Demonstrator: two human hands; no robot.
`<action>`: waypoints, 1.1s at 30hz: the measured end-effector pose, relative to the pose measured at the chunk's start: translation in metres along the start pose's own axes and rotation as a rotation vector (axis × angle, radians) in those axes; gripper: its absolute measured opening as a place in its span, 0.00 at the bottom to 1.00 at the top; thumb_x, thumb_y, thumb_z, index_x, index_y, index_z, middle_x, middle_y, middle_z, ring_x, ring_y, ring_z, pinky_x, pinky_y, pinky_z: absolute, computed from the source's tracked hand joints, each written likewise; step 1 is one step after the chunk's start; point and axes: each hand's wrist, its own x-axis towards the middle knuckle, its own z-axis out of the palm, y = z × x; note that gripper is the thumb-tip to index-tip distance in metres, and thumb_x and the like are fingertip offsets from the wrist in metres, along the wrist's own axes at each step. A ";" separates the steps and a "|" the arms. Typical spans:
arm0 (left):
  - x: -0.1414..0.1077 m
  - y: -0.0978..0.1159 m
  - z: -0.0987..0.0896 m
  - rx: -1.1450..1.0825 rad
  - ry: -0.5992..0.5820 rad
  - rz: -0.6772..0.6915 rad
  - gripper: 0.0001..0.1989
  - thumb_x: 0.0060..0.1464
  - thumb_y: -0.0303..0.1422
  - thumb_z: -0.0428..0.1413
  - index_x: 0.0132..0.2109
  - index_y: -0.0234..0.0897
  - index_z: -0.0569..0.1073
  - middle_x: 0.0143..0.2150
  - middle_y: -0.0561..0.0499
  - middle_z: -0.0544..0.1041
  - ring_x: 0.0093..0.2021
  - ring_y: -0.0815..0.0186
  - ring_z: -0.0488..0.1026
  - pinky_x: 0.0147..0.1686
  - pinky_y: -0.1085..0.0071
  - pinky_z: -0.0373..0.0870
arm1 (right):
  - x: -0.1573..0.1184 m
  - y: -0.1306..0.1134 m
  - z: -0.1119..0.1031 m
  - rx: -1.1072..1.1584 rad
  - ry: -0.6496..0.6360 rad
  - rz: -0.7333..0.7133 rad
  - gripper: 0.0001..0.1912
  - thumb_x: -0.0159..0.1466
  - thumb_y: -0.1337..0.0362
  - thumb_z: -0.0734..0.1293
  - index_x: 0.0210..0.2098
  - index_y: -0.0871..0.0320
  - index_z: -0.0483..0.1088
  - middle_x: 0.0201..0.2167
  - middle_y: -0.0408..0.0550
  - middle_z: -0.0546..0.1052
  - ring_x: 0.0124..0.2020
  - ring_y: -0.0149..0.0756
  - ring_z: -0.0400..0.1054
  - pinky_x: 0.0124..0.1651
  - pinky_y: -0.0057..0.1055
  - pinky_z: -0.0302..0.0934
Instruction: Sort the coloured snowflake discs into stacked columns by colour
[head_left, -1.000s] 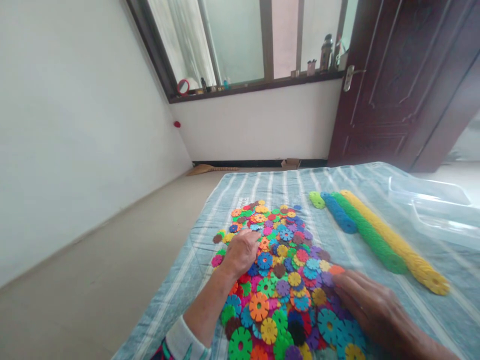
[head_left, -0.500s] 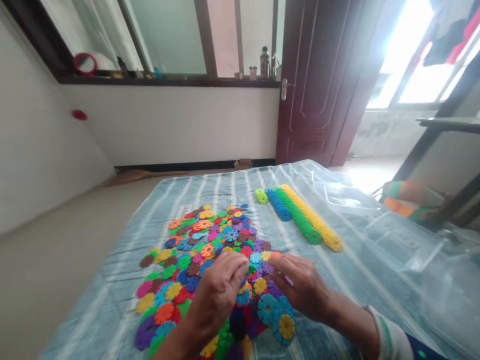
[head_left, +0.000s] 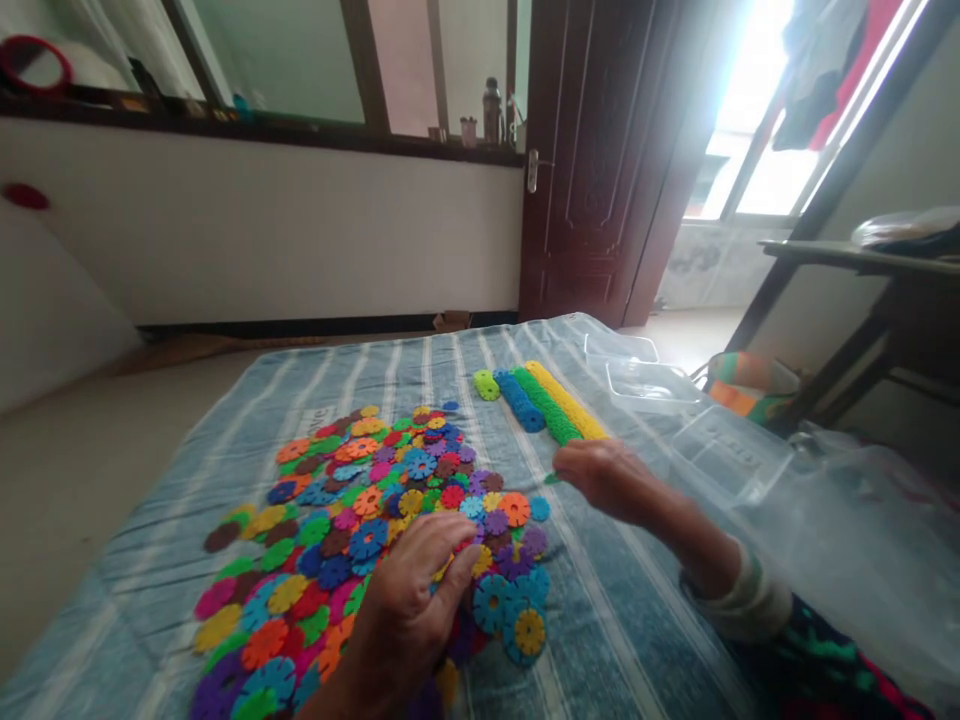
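Note:
A heap of colourful plastic snowflake discs (head_left: 367, 540) lies on the striped cloth. Over its near side rests my left hand (head_left: 412, 590), thumb and fingers apart, with nothing visible gripped in it. My right hand (head_left: 604, 480) is closed at the near end of the green row of discs (head_left: 547, 405). A green snowflake disc (head_left: 553, 478) shows at its fingertips, mostly hidden by the hand. To the right of the green row lies a yellow row (head_left: 562, 395), its near end covered by my hand. On the left are a shorter blue row (head_left: 519, 400) and a short lime-green row (head_left: 486, 385).
Clear plastic boxes (head_left: 731, 455) and lids (head_left: 652, 383) lie along the right of the striped cloth (head_left: 600, 620). A clear plastic bag (head_left: 862, 540) is nearer me. Beyond stand a dark red door (head_left: 585, 180) and a table (head_left: 847, 255).
My right hand has moved away from the heap, forward and right, to the near end of the green row. My left hand stays over the heap, its thumb now further from its fingers. The view has turned right.

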 end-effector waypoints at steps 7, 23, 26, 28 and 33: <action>0.001 0.000 0.001 0.012 -0.044 0.062 0.08 0.59 0.31 0.51 0.37 0.39 0.75 0.34 0.51 0.80 0.37 0.67 0.77 0.40 0.72 0.76 | 0.001 0.049 -0.009 -0.096 -0.206 0.188 0.11 0.62 0.68 0.61 0.29 0.55 0.75 0.31 0.46 0.76 0.33 0.33 0.68 0.32 0.27 0.51; -0.005 -0.007 0.006 0.030 -0.109 0.045 0.09 0.59 0.31 0.50 0.36 0.39 0.75 0.34 0.49 0.80 0.37 0.65 0.77 0.41 0.70 0.76 | 0.003 0.045 0.002 -0.203 -0.148 0.244 0.13 0.60 0.68 0.66 0.44 0.53 0.74 0.44 0.48 0.73 0.43 0.38 0.69 0.40 0.29 0.59; -0.006 -0.009 0.007 0.025 -0.117 0.048 0.08 0.59 0.32 0.51 0.37 0.40 0.75 0.34 0.50 0.80 0.37 0.65 0.78 0.41 0.71 0.76 | 0.004 0.040 0.004 -0.171 -0.140 0.145 0.14 0.59 0.69 0.68 0.44 0.53 0.75 0.47 0.50 0.71 0.49 0.43 0.66 0.47 0.33 0.60; -0.007 -0.011 0.008 0.011 -0.105 0.055 0.08 0.59 0.33 0.52 0.36 0.40 0.76 0.33 0.51 0.80 0.37 0.65 0.78 0.41 0.72 0.77 | 0.005 0.039 0.005 -0.138 -0.132 0.123 0.14 0.58 0.69 0.68 0.44 0.53 0.75 0.47 0.50 0.71 0.51 0.44 0.65 0.49 0.35 0.60; -0.010 -0.016 0.007 -0.048 -0.126 -0.085 0.08 0.56 0.37 0.55 0.37 0.42 0.78 0.38 0.50 0.83 0.39 0.62 0.80 0.43 0.70 0.78 | 0.007 0.053 0.005 0.040 0.029 0.205 0.14 0.61 0.70 0.65 0.46 0.57 0.74 0.46 0.50 0.74 0.49 0.39 0.67 0.51 0.33 0.60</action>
